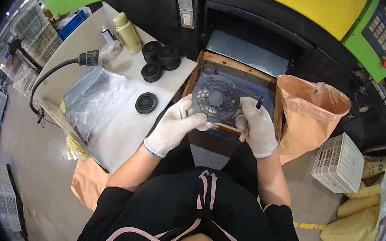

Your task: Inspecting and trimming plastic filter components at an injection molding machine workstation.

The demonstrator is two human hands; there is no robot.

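Fingers of the white-gloved left hand (177,122) pinch a round, dark-grey plastic grille (216,97) above a wooden-framed box (241,65); the white-gloved right hand (258,131) grips a slim black-tipped tool (260,102), perhaps a knife. Edge work seems in hand, calling next for a steady rim.

The grille (216,98), round, grey and thin, with rings of slots around a hub, is held up between left hand (178,124) and right hand (259,130). A slim, dark-tipped tool (260,102), perhaps a knife, juts upward from the right.
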